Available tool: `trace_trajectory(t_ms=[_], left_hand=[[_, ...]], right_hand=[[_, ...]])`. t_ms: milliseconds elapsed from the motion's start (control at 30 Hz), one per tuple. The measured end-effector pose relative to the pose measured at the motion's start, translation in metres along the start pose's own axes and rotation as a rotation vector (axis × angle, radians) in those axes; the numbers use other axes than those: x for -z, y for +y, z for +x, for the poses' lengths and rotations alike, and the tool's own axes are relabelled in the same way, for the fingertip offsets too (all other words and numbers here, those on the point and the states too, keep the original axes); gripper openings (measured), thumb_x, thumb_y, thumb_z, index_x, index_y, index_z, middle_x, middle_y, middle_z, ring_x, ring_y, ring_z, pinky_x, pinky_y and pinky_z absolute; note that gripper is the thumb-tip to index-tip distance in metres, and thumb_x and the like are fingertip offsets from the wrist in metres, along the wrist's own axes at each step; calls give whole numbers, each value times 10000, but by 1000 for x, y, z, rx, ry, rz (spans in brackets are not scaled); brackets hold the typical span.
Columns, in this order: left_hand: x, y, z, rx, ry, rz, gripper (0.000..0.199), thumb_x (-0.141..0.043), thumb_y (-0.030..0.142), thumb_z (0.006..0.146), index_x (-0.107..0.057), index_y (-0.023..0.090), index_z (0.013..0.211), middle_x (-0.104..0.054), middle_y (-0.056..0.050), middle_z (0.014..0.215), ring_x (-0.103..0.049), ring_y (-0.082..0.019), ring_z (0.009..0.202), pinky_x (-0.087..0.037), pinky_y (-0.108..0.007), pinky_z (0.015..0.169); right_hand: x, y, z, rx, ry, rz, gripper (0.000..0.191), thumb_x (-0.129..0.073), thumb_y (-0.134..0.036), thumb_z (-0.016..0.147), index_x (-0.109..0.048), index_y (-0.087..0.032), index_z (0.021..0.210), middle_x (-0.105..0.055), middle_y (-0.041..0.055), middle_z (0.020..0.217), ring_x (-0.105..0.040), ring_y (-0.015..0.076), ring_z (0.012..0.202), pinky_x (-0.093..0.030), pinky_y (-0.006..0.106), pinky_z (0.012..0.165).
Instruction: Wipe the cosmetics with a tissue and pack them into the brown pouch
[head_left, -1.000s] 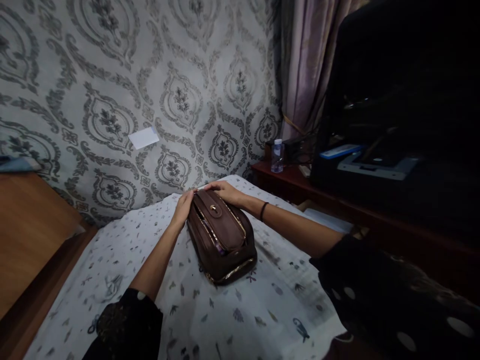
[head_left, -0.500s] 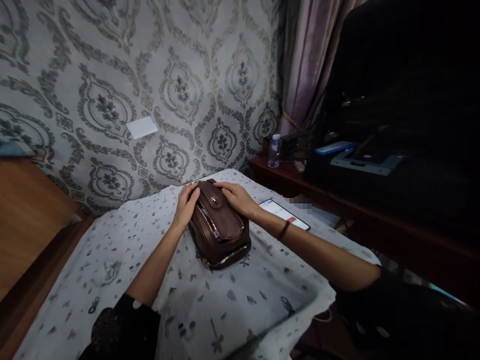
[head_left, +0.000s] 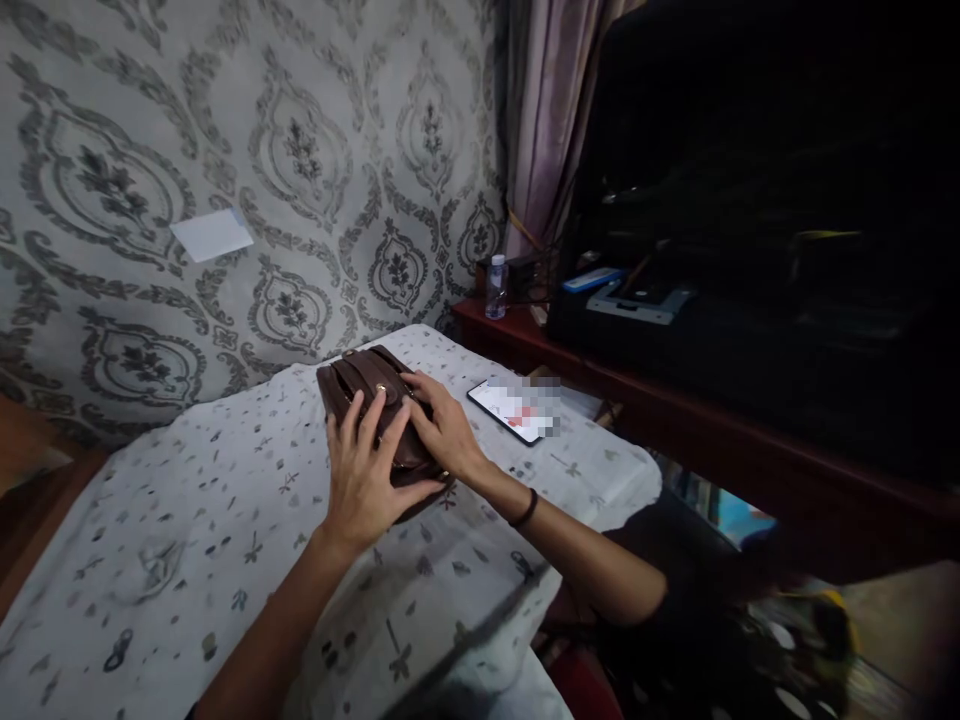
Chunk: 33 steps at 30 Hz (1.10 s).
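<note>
A brown leather bag (head_left: 358,372) with a gold clasp and gold zips lies on the patterned white cloth (head_left: 232,510). My left hand (head_left: 367,480) rests flat over its near left part, fingers spread towards the clasp and thumb stretched along the near end. My right hand (head_left: 448,430) grips the bag's right side, thumb on top near the clasp and index finger beyond it. The other right fingers are mostly hidden, as is much of the bag's near end under my left hand.
Right of the bag lies a phone (head_left: 510,410) with a lit screen. A clear bottle (head_left: 496,288) stands on the dark red desk (head_left: 517,335) beside a large black screen (head_left: 712,200). The patterned wall (head_left: 315,200) rises behind the cloth.
My left hand has moved from the bag's far left edge to its near part, fingers now spread over the top. My right hand has shifted nearer. The view has swung right.
</note>
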<state>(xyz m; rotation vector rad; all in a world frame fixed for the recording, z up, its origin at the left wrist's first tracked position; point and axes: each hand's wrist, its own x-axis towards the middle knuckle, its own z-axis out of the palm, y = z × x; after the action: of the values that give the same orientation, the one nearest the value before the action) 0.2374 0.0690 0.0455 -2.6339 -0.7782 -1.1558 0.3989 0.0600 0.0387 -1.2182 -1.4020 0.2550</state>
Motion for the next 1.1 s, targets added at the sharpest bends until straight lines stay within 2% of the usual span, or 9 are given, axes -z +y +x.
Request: trace_trajectory(t_ms=[100,167,233,400,600,800,867,967,1100], left_hand=[[0,10,-4,13,-48,102,707,-676,488,858,-460,206,1470,-424,-186,1551,-305,-412,1457,-180,-627,1168],[-1,10,-4,41,-57,97,690,-666,448,871,-444,220,1482,-405,-175,1567,-293,-412,1463,-175,-626,1168],[-3,9,-4,64,-57,60,707,-675,441,861,-428,236,1491,-389,-169,1577,-276,-414,1470,-149,-633,1172],[-5,9,-5,114,-57,-21,722,-668,402,867,-369,278,1512,-348,-143,1602,-240,-394,1489,-119,-629,1182],[-7,10,-4,162,-31,-68,740,-656,386,881,-315,280,1530,-319,-147,1608,-214,-378,1503,-124,-609,1191],[-7,10,-5,191,-24,-118,720,-624,355,907,-289,280,1540,-288,-146,1619,-211,-367,1507,-123,-603,1198],[-7,10,-5,188,-12,-109,720,-630,348,905,-292,279,1537,-289,-150,1617,-219,-363,1506,-143,-604,1197],[-7,10,-6,186,-23,-74,711,-655,304,879,-330,289,1511,-300,-144,1612,-224,-370,1505,-162,-621,1192],[-7,11,-6,179,-45,-52,678,-670,186,822,-416,287,1441,-333,-132,1597,-236,-375,1499,-168,-656,1188]], right_hand=[[0,-3,3,-71,22,134,361,-552,-309,872,-632,-191,1204,-726,70,1022,-674,215,938,-501,389,939],[1,-6,5,-159,28,263,333,-590,-312,830,-647,-179,1130,-666,-11,737,-623,159,697,-508,317,772],[2,-9,8,-269,17,401,333,-636,-338,779,-651,-176,1070,-566,-64,606,-523,119,558,-448,261,615],[5,-19,10,-462,20,637,383,-717,-359,673,-645,-184,1005,-593,-53,629,-535,122,585,-414,245,578],[9,-24,15,-478,63,583,295,-699,-310,650,-650,-192,916,-674,2,787,-610,165,770,-475,276,699],[19,-26,30,-674,48,629,302,-673,-259,633,-643,-179,923,-681,4,749,-611,159,661,-476,269,600],[18,-25,26,-634,38,609,309,-668,-271,656,-643,-182,951,-668,-8,712,-598,154,626,-462,262,572],[11,-22,13,-435,25,492,241,-629,-323,734,-649,-193,936,-657,-7,699,-605,161,642,-488,283,620],[2,-14,-4,-123,57,187,174,-567,-317,820,-677,-203,892,-718,81,977,-662,241,976,-498,423,942]])
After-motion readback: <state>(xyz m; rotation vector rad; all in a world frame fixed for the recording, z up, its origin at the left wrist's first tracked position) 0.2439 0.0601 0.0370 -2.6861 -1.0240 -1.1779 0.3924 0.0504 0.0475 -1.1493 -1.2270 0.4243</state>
